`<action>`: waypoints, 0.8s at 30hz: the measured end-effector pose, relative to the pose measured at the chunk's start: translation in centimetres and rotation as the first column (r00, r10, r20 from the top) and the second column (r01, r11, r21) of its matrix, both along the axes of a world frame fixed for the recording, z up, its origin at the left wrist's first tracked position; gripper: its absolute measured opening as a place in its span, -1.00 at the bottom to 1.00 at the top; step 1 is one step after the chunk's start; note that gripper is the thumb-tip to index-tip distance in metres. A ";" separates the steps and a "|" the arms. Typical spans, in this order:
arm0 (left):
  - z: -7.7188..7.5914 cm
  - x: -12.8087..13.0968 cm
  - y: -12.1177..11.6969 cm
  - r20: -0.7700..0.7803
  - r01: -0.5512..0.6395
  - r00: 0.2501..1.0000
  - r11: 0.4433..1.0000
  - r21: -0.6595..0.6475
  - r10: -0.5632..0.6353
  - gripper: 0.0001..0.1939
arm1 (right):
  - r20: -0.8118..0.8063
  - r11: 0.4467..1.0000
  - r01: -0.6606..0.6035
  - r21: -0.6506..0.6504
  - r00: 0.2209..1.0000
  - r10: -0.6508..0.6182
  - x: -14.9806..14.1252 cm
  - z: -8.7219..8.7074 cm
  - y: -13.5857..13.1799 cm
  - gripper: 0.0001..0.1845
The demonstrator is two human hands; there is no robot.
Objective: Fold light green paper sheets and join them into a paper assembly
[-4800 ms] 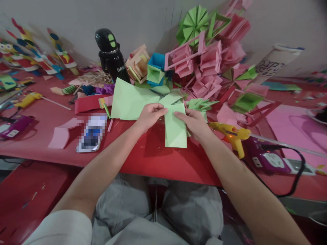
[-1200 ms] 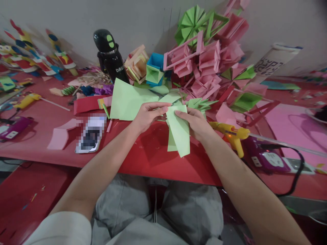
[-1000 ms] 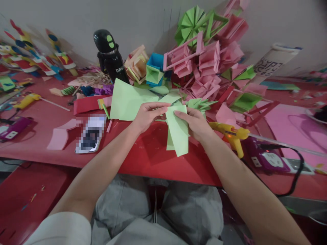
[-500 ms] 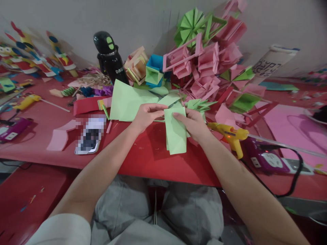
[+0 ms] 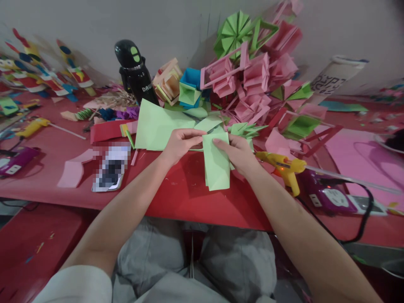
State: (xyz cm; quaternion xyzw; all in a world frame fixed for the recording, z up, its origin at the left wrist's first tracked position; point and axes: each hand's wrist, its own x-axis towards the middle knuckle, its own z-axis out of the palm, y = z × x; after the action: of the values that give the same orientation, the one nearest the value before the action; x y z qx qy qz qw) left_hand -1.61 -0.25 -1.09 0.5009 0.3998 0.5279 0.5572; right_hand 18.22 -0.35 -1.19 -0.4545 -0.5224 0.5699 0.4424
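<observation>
A folded strip of light green paper hangs upright over the table's front part, its layers slightly apart at the lower left. My right hand is closed on its upper right side, thumb flat on the front and fingers hidden behind. At the strip's top left corner, my left hand pinches the edge between thumb and fingertips. Just behind both hands lie larger light green sheets and a cluster of pointed green paper folds.
A yellow glue gun lies right of my hands, near a purple power strip. To the left are a phone and pink paper pieces. A black bottle and pink folded paper shapes stand along the wall.
</observation>
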 end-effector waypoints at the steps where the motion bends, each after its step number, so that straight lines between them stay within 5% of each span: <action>1: 0.0 0.0 0.0 0.001 -0.001 1.000 1.000 0.002 0.001 -0.73 | 0.000 1.000 -0.002 0.002 1.000 0.002 0.0 0.0 0.0 -0.66; 24: -0.1 0.4 -0.1 -0.058 -0.054 0.997 0.998 0.040 0.056 -0.70 | 0.072 0.997 0.023 0.079 0.997 -0.028 -0.2 0.0 0.1 -0.67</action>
State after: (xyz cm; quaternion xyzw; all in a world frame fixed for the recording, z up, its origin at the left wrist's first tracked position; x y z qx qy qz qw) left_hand -1.25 -0.33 -1.21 0.5156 0.4196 0.5356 0.5207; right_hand 18.05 -0.28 -1.15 -0.4643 -0.5542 0.5264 0.4475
